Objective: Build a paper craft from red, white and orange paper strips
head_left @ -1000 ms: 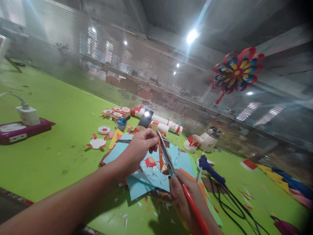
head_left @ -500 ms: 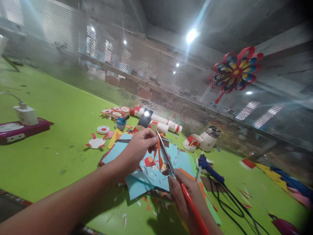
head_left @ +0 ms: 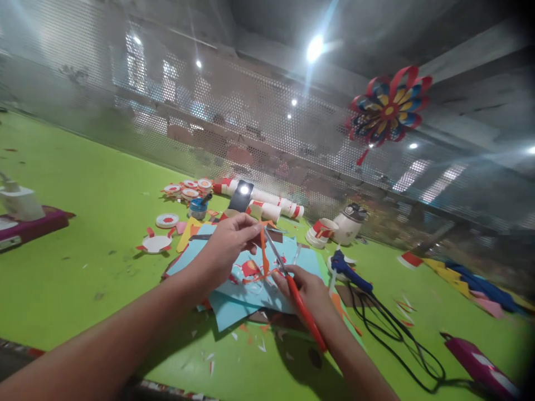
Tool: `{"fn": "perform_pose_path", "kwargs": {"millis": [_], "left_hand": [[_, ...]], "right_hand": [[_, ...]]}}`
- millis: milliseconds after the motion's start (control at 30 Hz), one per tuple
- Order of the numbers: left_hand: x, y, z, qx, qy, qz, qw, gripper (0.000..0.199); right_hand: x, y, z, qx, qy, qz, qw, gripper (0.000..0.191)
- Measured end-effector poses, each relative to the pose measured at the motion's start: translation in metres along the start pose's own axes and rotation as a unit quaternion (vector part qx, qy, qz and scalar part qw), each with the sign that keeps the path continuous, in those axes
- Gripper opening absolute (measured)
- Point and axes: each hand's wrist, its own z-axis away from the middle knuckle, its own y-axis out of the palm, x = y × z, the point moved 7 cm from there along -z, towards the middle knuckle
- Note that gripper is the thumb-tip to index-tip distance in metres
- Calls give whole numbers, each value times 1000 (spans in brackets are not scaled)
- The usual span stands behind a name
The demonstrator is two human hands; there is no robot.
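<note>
Pinching a narrow, curling orange paper strip (head_left: 264, 257), the left hand (head_left: 234, 238) hovers above sky-blue paper sheets (head_left: 267, 298) between the near and far edges of the bright green table (head_left: 62, 295). Closed around red-handled metal scissors (head_left: 294, 290), the right hand (head_left: 310, 287) points the blades beside the strip.

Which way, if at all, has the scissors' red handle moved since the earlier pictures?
Yes: judged against the blue glue gun, the red handle has shifted left and up the picture.
</note>
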Motion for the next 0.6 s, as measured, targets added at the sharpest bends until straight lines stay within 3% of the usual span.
{"fn": "perform_pose_path", "kwargs": {"millis": [267,600], "left_hand": [[12,-10,-11,-22,-46,38,998,11],[29,-30,-26,-85,-89,94,988,9]], "right_hand": [[-34,5,-25,9,85,0,996,55],[-35,4,-45,-18,113,83,990,44]]}}
